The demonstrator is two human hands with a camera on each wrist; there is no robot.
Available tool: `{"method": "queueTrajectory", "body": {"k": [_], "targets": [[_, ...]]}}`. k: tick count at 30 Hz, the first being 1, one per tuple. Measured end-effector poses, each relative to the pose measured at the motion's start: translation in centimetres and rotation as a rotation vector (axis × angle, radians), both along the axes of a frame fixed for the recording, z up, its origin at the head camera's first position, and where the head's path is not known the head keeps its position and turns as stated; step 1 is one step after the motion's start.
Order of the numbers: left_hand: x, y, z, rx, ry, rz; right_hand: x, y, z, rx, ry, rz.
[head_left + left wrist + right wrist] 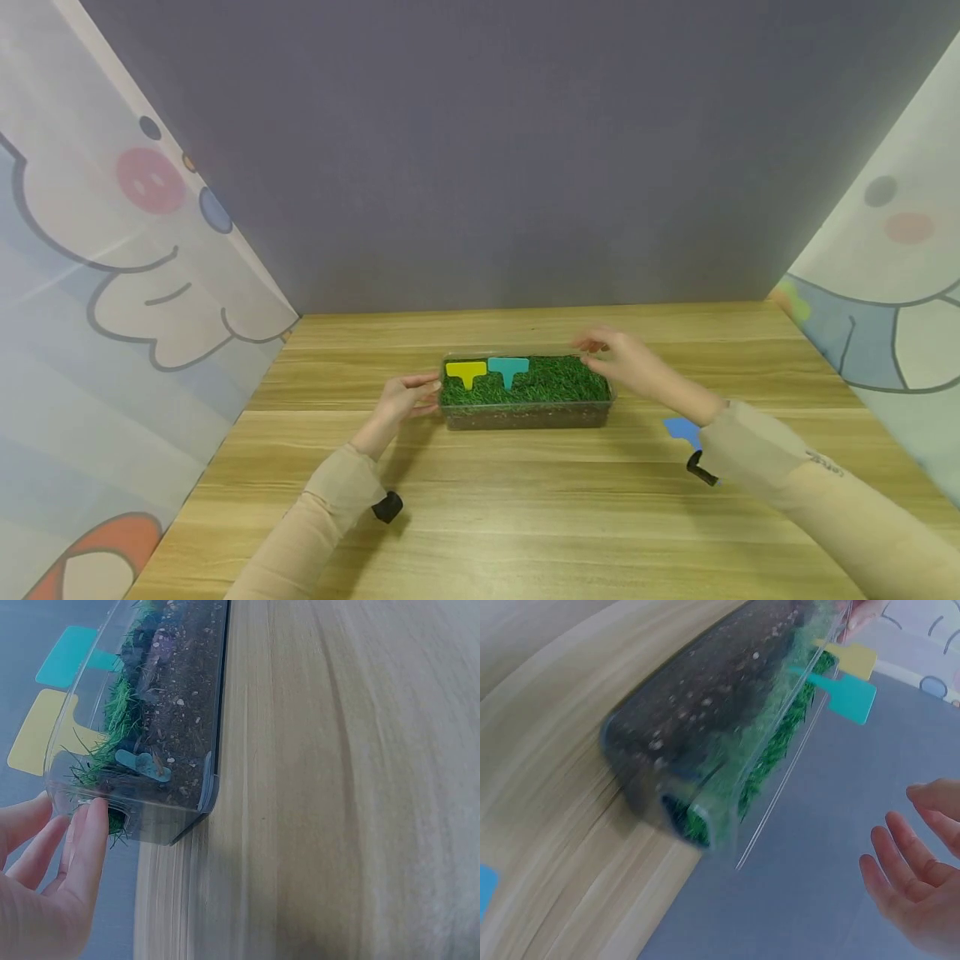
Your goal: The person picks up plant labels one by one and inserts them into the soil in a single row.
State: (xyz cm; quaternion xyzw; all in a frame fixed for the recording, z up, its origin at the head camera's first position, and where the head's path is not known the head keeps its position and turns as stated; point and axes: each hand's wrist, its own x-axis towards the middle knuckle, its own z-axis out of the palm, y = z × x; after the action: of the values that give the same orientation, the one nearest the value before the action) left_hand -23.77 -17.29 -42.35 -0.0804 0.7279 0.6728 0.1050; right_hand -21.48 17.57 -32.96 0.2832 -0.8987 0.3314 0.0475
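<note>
A long clear plastic planter box (528,416) holds dark soil (184,697) under green grass (562,379). A yellow T-shaped plant label (467,370) and a teal T-shaped plant label (508,367) stand side by side in the grass, toward the left end. My left hand (405,398) is at the box's left end, its fairly straight fingers touching the clear wall. Over the right end, my right hand (618,360) hovers with loosely bent fingers. The right wrist view shows that hand (919,881) apart from the box and labels, holding nothing.
On the wooden table (525,517), a blue plant label (682,430) lies to the right, partly hidden by the right sleeve (757,446). A grey wall (517,167) rises behind the table, with cartoon-printed panels (112,333) on both sides.
</note>
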Motion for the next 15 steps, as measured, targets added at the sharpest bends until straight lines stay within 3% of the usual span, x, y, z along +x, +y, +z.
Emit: {"method": "queueTrajectory", "body": {"k": [2, 7, 9, 12, 13, 15], "targets": [[-0.1, 0.0, 0.0, 0.005, -0.008, 0.003, 0.0, 0.7, -0.1, 0.003, -0.011, -0.014], [0.9, 0.9, 2.0, -0.031, -0.051, 0.030, 0.1, 2.4, -0.4, 0.014, 0.006, -0.032], [1.1, 1.0, 2.3, -0.035, -0.053, 0.030, 0.1, 3.0, -0.5, 0.019, 0.006, -0.037], [1.0, 0.9, 2.2, -0.040, -0.043, 0.024, 0.2, 3.8, -0.7, 0.035, -0.002, -0.050], [0.5, 0.5, 1.1, -0.008, -0.015, 0.004, 0.3, 4.0, -0.7, 0.039, -0.006, -0.053], [0.3, 0.3, 0.7, -0.011, -0.010, 0.014, 0.4, 4.4, -0.8, 0.048, -0.007, -0.057]]}}
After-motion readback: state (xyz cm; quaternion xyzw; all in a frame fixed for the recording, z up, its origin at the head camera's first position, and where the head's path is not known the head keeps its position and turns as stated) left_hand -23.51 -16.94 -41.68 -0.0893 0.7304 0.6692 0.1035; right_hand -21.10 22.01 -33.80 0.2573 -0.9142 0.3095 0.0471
